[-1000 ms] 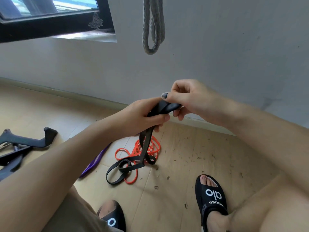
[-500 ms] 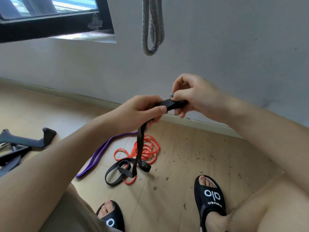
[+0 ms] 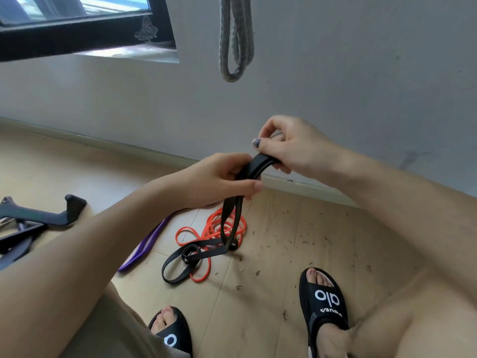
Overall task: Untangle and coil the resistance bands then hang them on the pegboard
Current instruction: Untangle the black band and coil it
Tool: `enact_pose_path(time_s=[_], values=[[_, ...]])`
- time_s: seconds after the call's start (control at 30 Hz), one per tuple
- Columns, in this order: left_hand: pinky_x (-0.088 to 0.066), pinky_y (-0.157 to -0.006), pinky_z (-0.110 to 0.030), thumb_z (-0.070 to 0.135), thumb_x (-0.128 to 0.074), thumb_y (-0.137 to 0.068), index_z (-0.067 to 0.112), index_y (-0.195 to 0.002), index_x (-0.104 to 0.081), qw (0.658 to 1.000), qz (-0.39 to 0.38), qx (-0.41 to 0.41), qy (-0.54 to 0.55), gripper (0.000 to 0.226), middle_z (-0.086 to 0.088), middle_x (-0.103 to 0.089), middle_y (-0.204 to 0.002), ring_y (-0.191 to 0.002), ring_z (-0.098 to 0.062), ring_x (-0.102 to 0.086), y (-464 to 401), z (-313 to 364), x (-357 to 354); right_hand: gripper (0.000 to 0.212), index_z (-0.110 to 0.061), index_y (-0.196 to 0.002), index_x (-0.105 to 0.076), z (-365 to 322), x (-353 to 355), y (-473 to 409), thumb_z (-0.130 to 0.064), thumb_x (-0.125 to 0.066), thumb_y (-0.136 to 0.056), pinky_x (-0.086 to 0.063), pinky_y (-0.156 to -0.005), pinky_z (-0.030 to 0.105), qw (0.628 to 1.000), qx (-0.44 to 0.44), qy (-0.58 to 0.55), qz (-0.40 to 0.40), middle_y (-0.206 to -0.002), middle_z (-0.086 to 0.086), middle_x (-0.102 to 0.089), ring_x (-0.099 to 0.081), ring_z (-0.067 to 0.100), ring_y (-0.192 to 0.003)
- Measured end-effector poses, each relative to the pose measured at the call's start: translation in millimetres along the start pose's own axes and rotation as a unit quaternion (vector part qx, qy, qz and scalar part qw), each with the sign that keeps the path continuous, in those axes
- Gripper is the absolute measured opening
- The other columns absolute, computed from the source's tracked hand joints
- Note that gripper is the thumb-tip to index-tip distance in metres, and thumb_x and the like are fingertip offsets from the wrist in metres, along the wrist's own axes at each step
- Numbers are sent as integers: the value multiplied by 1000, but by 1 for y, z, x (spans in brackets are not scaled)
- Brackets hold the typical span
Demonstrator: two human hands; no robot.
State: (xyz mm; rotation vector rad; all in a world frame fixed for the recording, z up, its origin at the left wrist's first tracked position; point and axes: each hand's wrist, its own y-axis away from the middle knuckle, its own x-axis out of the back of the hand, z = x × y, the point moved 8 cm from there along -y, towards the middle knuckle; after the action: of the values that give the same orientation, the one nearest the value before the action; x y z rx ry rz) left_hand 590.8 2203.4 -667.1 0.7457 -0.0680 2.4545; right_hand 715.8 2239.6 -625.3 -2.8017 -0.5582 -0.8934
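Wooden floor (image 3: 284,254) below; black band (image 3: 260,164) spans centre frame between left hand (image 3: 222,179) and right hand (image 3: 286,148), both pinching it; tail hangs straight down to floor

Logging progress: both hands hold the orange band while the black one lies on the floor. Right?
Colours swapped. The head view shows the left hand and right hand holding the black band; the orange band lies on the floor.

Grey wall (image 3: 335,60), dark-framed window (image 3: 85,32), light wooden floor (image 3: 296,241) flecked with debris
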Motion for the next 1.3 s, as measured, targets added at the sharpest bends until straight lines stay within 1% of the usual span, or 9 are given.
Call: enact_pose_path(time_s=[0.2, 0.43, 0.53, 0.63, 0.8, 0.93, 1.07, 1.2, 1.3], values=[[-58, -93, -48, 18, -60, -102, 12, -99, -58, 999, 14, 12, -35, 7, 3, -69, -83, -86, -13, -73, -3, -7, 1, 17, -11, -88, -58, 5, 39, 0, -20, -70, -96, -44, -48, 26, 985, -17, -141, 98, -66, 4, -59, -53, 10, -48], [-49, -67, -12, 26, -58, -103, 25, -94, -56, 981, 30, -1, -194, 10, 8, -72, -80, -72, 4, -66, -1, 2, 8, 13, -20, -92, -67, 22, 35, -1, -31, -64, -98, -39, -59, 24, 995, -23, 93, 40, -82, -2, -69, -55, 8, -64], [-43, -64, -7, 28, -54, -105, 21, -100, -56, 970, 16, 18, -240, 9, 13, -68, -83, -70, 11, -61, -3, -5, 5, 10, -23, -94, -65, 15, 27, -1, -29, -60, -99, -38, -61, 24, 985, -6, 171, 19, -85, -5, -65, -55, 8, -72], [-43, -65, -7, 26, -53, -106, 20, -100, -53, 972, 24, 9, -233, 9, 12, -66, -86, -73, 14, -61, -3, -4, 5, 12, -23, -104, -63, 15, 17, -2, -23, -51, -102, -38, -60, 26, 971, -16, 240, -2, -91, -4, -65, -55, 12, -75], [-44, -67, -10, 20, -58, -103, 19, -101, -55, 972, 22, -22, -232, 3, 12, -65, -84, -74, 9, -61, -6, 9, -4, 30, -19, -128, -57, -25, -15, 5, -11, -40, -104, -54, -85, 42, 967, 113, 227, 15, -107, 2, -69, -65, 23, -96], [-48, -70, -8, 18, -64, -96, 25, -84, -60, 987, 53, -9, -152, 15, 12, -72, -80, -74, 8, -69, -6, 16, -4, 27, -20, -114, -54, -18, -36, 5, -36, -32, -110, -55, -76, 45, 991, 56, 120, -35, -87, 6, -68, -66, 25, -82], [-46, -68, -7, 10, -68, -96, 20, -90, -65, 992, 44, -5, -116, 12, 19, -73, -76, -71, 6, -70, -3, 13, -4, 38, -19, -99, -52, -2, -35, 1, -49, -32, -108, -44, -68, 37, 992, -1, 121, -39, -88, 3, -65, -61, 23, -82], [-55, -74, -15, 1, -71, -92, 8, -106, -66, 998, 52, -14, -43, 17, 0, -75, -91, -81, -5, -74, 1, 17, -2, 36, -16, -107, -59, -10, -25, -3, -46, -40, -106, -51, -72, 38, 988, 8, 155, -6, -88, 3, -67, -64, 21, -81], [-57, -72, -38, 21, -75, -90, 16, -100, -59, 989, 44, 3, -143, 20, 2, -69, -81, -73, -17, -67, -3, 13, -6, 27, -20, -99, -62, -16, -10, -4, -42, -49, -103, -41, -59, 33, 983, 24, 181, 30, -70, -6, -59, -57, 12, -66]])
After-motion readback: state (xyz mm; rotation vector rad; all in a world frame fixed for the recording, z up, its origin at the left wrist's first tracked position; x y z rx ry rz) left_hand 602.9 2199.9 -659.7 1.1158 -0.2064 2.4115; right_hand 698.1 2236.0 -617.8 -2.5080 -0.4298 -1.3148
